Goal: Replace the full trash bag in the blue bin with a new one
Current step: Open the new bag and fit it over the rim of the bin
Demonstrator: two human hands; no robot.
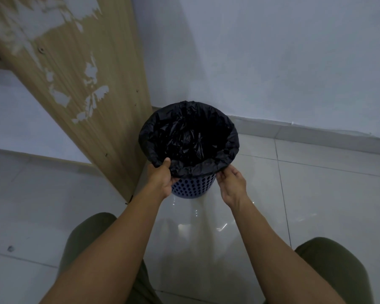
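Blue bin on floor tiles near wall corner, just beside wooden panel. Black bag cuffed over rim. Left hand grips near-left cuff; right hand pinches near-right hem. Step, judged: seating cuff. Pull both sides evenly; thin film tears.

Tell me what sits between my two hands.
Head view: between left hand and right hand, the black bag's folded edge above the blue bin's holed wall.
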